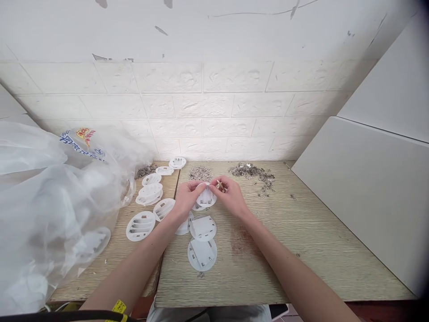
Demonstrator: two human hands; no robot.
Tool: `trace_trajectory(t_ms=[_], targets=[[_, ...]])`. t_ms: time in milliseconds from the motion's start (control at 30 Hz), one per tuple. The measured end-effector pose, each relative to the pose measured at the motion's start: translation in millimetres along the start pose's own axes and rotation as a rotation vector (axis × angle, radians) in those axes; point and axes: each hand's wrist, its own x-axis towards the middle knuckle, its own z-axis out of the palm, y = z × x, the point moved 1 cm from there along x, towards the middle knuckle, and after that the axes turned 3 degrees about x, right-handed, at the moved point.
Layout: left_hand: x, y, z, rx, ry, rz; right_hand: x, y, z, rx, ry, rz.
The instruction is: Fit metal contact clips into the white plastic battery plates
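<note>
Both hands meet over the middle of the table around a round white plastic piece with small metal parts in it. My left hand grips its left side, thumb on top. On the piece's upper right edge press the fingers of my right hand, which also hold a thin light-coloured stick. Right below, more round white pieces lie face down, overlapping, down to a lower one. Others, with slots facing up, lie left of my left hand, such as one disc.
Big clear plastic bags with white pieces inside fill the left side. Small metal parts lie in heaps near the wall, one pile at right and another in the middle. A white panel leans at the right.
</note>
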Motion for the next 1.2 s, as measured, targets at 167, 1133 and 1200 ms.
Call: trace_trajectory(t_ms=[167,1133,1200], targets=[[0.1,-1.3,0.8,0.037,-0.026,0.063,1.8,8.1,3.3,0.242,-0.038,0.17],[2.7,1.3,-1.5,-0.246,-0.194,-0.033,-1.2,0.1,-4.1,-0.304,-0.03,-0.236],[1.9,2.2,-1.2,-0.274,-0.262,-0.073,-1.6,-1.5,-5.1,-0.278,-0.02,-0.235]])
